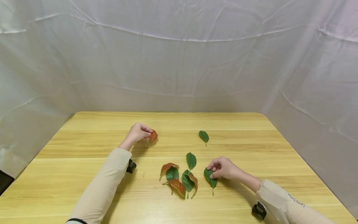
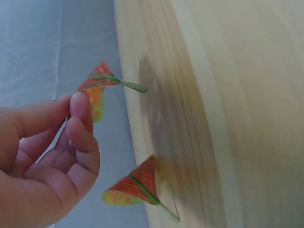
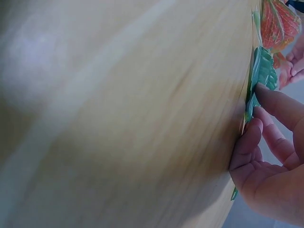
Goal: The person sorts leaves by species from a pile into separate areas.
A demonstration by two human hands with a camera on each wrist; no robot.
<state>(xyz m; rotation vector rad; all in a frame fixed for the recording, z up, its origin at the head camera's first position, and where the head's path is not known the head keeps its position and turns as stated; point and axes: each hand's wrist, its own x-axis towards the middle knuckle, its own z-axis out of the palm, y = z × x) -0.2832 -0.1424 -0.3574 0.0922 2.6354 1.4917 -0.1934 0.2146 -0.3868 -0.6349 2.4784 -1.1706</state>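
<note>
Cream sleeves [image 1: 102, 186] are closest, with a loose leaf cluster [image 1: 178, 186] between them. Left hand [image 1: 138, 132] pinches a red leaf [image 1: 153, 136] farther out; right hand [image 1: 225, 169] pinches a green leaf [image 1: 211, 181] just right of the cluster. Tbh I'd keep both grips light so neither creases.

There are five green leaves [image 1: 191, 160] and five red leaves [image 1: 178, 186]

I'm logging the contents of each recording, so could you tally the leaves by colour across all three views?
Green leaves: 5, including one pinched by the right hand
Red leaves: 5, including one pinched by the left hand and one near that hand, clear only in the left wrist view
Total: 10
</note>
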